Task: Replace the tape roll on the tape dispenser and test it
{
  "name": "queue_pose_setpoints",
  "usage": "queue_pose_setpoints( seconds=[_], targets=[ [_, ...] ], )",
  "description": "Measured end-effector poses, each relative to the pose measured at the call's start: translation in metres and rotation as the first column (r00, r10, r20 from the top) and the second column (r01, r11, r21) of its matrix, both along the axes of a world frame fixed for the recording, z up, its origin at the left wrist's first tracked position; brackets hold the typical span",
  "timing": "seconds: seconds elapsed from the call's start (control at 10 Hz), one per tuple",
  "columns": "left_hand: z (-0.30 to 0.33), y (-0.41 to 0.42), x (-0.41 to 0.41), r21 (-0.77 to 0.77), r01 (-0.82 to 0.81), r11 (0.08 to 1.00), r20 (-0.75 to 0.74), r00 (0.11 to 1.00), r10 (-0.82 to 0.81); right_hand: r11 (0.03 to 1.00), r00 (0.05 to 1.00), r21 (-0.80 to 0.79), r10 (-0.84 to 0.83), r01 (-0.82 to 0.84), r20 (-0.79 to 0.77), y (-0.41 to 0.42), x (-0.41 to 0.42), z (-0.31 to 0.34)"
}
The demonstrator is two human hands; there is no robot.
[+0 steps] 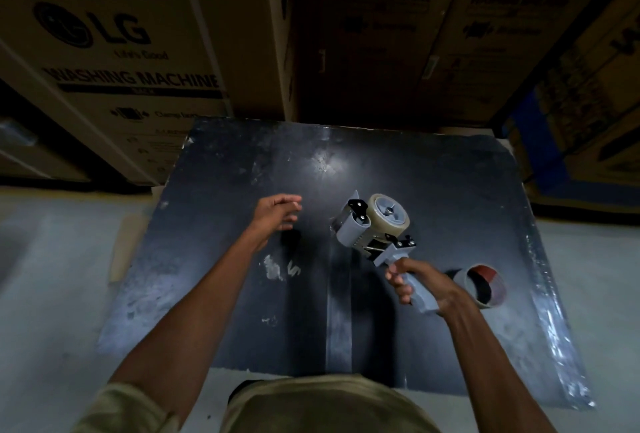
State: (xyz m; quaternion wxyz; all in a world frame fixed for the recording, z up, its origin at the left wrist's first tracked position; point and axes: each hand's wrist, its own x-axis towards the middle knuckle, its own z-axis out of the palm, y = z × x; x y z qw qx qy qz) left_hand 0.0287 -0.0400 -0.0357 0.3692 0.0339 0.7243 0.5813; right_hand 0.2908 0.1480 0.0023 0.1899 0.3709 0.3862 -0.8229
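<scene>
A grey plastic dispenser with black metal brackets holds glossy clear tape above a scuffed, shiny dark board, beside matt cardboard boxes.

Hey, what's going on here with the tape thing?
A person holds a grey tape dispenser by its handle in the right hand, above a dark board. A clear tape roll sits on it. The left hand hovers open, holding nothing. Another tape roll lies on the board behind the right hand.
</scene>
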Motion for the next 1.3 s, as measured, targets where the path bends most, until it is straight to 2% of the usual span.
queue_pose_setpoints(
  seconds=[0.2,0.3,0.5,0.6,0.8,1.0,1.2,1.3],
  targets=[
    [-0.027,0.000,0.014,-0.138,-0.048,0.989,-0.019,0.999,0.046,0.994,0.998,0.086,-0.066,0.065,0.006,0.016,-0.010,-0.016],
    [-0.034,0.002,0.018,-0.152,-0.024,0.988,-0.062,0.998,0.015,0.983,0.993,0.143,-0.115,0.113,0.002,0.026,-0.015,-0.024],
    [-0.040,0.011,0.021,-0.117,-0.047,0.992,-0.241,0.970,0.018,0.915,0.967,0.314,-0.252,0.252,-0.042,0.038,-0.034,-0.035],
    [-0.044,0.014,0.021,-0.158,0.010,0.987,-0.328,0.943,-0.062,0.876,0.954,0.385,-0.295,0.290,-0.048,0.045,-0.045,-0.037],
    [-0.043,0.020,0.021,-0.304,0.156,0.940,-0.464,0.837,-0.289,0.856,0.948,0.424,-0.316,0.297,-0.027,0.063,-0.060,-0.043],
    [-0.042,0.018,0.020,-0.467,0.275,0.840,-0.545,0.659,-0.518,0.853,0.958,0.451,-0.288,0.262,-0.011,0.072,-0.071,-0.042],
    [-0.043,0.017,0.022,-0.592,0.273,0.758,-0.541,0.562,-0.625,0.869,0.950,0.396,-0.309,0.296,-0.032,0.075,-0.075,-0.049],
    [-0.038,0.019,0.025,-0.613,0.280,0.739,-0.529,0.550,-0.647,0.821,0.943,0.499,-0.332,0.279,0.018,0.070,-0.072,-0.047]
  ],
)
